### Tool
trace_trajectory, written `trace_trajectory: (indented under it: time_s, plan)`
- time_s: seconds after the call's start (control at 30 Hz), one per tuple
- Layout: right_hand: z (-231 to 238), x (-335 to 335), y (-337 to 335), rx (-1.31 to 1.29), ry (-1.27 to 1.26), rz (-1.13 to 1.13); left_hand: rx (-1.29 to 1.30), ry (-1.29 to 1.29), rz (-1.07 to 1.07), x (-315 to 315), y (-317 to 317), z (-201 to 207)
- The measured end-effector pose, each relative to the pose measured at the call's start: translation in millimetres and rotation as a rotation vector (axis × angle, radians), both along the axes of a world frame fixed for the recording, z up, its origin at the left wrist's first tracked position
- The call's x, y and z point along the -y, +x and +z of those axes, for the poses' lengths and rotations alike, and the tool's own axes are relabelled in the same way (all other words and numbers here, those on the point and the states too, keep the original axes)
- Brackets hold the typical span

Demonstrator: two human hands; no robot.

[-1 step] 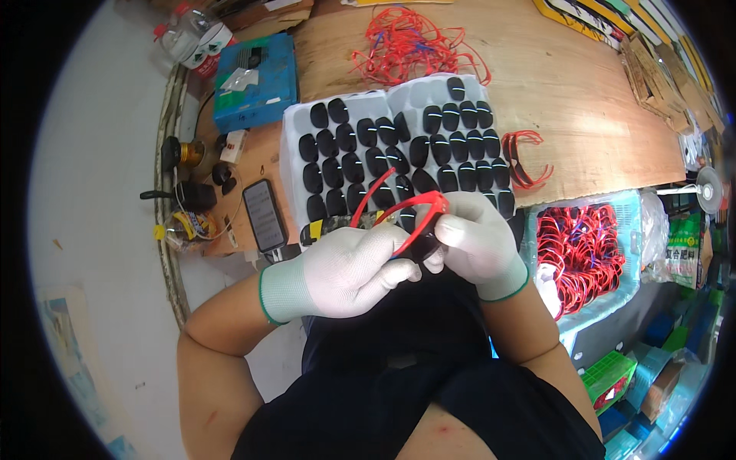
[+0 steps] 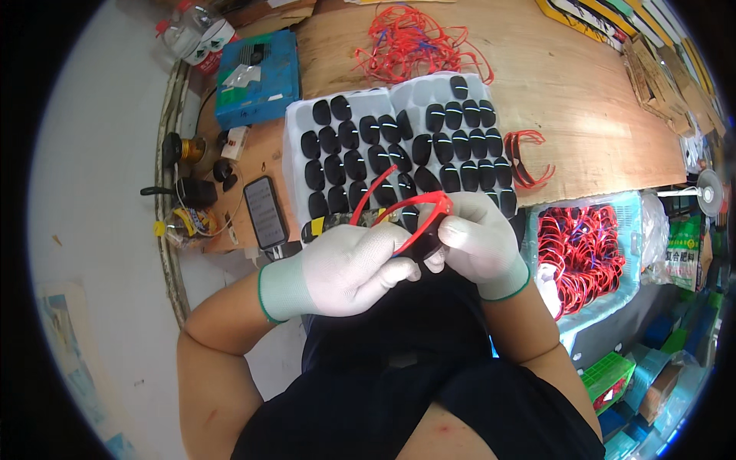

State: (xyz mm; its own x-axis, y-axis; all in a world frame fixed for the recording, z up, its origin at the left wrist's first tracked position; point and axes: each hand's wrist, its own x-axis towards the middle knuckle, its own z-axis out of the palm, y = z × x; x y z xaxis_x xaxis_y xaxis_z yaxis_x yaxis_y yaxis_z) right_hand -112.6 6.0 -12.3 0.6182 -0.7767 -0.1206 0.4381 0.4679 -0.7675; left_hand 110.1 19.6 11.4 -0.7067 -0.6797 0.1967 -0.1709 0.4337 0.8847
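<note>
Both my hands wear white knit gloves with green cuff edges. My left hand point(image 2: 345, 272) is closed round one side of a red glasses frame point(image 2: 418, 201), whose temple arms point up and away. On the other side, the fingers and thumb of my right hand point(image 2: 479, 238) pinch the frame near its hinge corner. A dark lens point(image 2: 426, 242) shows at the front of the frame between my hands; the gloves hide part of it. Just beyond, a white molded tray point(image 2: 303, 115) holds rows of dark lenses point(image 2: 461, 145).
A tangle of red frames point(image 2: 418, 46) lies at the back; a few red glasses point(image 2: 525, 157) sit right of the tray. A blue basket point(image 2: 630, 222) of red frames stands at the right. At left are a phone point(image 2: 264, 213), a blue box point(image 2: 268, 84) and bottles point(image 2: 180, 46).
</note>
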Motion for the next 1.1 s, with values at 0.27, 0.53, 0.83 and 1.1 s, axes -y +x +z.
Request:
trace_trajectory:
  time_s: [0.27, 0.53, 0.83, 1.1]
  plan:
    - [-22, -9, 3, 0.101, -0.026, 0.004, 0.089, 0.015, 0.028, -7, 10, 13]
    - [-12, -16, 11, 0.081, 0.098, -0.045, 0.050, 0.043, 0.105, -13, 8, 12]
    - [-11, -24, 9, -0.010, 0.236, -0.068, 0.099, -0.294, 0.150, -21, 7, -1]
    - [-5, -25, 9, -0.077, -0.014, -0.144, 0.031, -0.230, 0.186, -7, 11, -1]
